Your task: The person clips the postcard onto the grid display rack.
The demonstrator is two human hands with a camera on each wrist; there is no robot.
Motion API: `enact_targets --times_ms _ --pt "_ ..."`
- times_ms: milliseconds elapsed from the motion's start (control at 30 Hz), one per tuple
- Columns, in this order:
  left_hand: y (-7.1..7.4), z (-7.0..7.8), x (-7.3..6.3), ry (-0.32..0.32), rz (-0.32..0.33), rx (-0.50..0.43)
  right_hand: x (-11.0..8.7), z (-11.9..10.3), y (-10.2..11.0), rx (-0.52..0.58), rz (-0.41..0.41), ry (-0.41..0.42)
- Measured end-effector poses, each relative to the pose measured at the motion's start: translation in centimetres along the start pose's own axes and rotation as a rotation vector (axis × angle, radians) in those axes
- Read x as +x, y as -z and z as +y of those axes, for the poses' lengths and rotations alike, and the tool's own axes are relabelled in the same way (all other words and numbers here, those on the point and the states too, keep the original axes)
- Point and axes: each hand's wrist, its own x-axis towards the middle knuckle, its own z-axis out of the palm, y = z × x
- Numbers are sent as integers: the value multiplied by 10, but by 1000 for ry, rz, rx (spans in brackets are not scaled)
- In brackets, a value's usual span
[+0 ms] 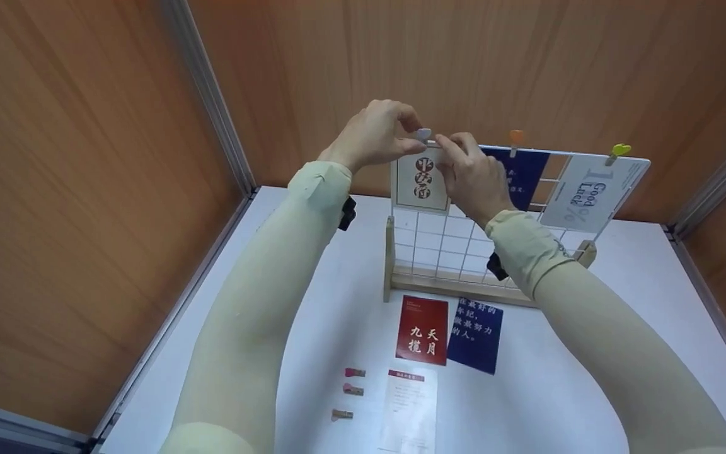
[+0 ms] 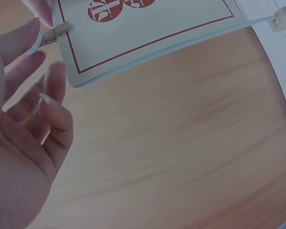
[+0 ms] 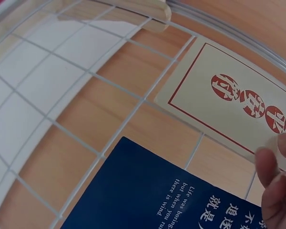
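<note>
A cream card with red round characters (image 1: 408,189) stands against the upper left of a white wire grid rack (image 1: 457,288) on wooden feet. At its top edge sits a small wooden clothespin with a pale heart (image 1: 424,133). My left hand (image 1: 372,135) pinches the clothespin's heart end between thumb and finger; its other fingers curl loosely in the left wrist view. With bent fingers, my right hand (image 1: 479,183) holds the card near its top right corner, partly covering it. Behind that hand, a dark blue card (image 1: 530,173) hangs under an orange-heart clothespin (image 1: 517,136).
A white "Good Luck" card (image 1: 590,195) hangs at right under a yellow clothespin (image 1: 620,151). On the white table lie a red card (image 1: 423,331), a blue card (image 1: 476,337), a white card (image 1: 410,410) and three clothespins (image 1: 353,390). Wooden panels enclose the table.
</note>
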Motion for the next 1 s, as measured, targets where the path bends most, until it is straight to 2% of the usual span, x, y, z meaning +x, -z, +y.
enact_targets --times_ms 300,433,667,800,1000 --pt "-3 -13 -16 32 -7 -5 0 -2 3 6 -52 -10" --pt "-7 -18 -22 52 -4 27 -1 -2 4 11 -53 -17" --pt "-15 -26 -28 26 29 66 -5 0 9 13 -44 -7" --pt "-20 -27 -33 22 59 63 -9 1 11 4 -7 21" --pt "-26 -34 -45 41 115 33 -16 0 9 28 132 111"
